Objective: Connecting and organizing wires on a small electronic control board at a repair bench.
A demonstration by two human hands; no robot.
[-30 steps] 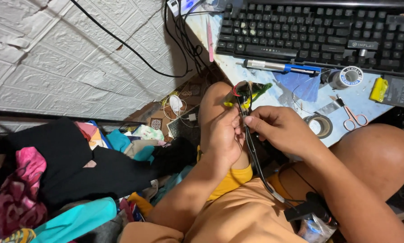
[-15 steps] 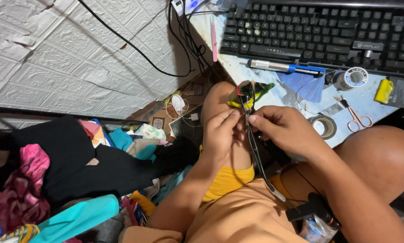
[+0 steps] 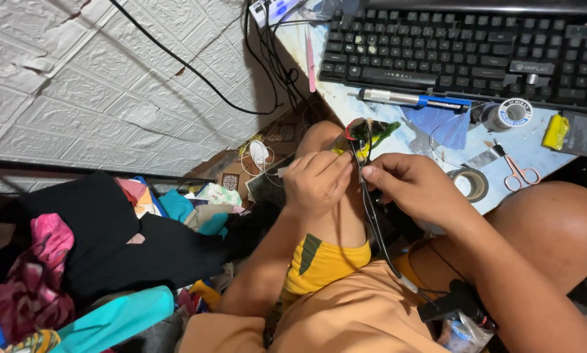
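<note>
My left hand [image 3: 316,180] and right hand [image 3: 414,186] keep pinching the black cable [image 3: 372,209] over my knee; nothing has shifted, keyboard [image 3: 463,46] on the table [image 3: 535,147] beyond

Top: orange, covering the torso [image 3: 346,314].
Shorts: yellow with a dark stripe at the hem [image 3: 319,258].
Arms: bare, no sleeves.
Knees: bare.

1. Single head-worn camera; no second view shares the scene.
2. It faces steeply downward over the wearer's lap and knees.
3. Close range: both hands sit mid-frame, the desk [image 3: 535,153] edge at upper right.
</note>
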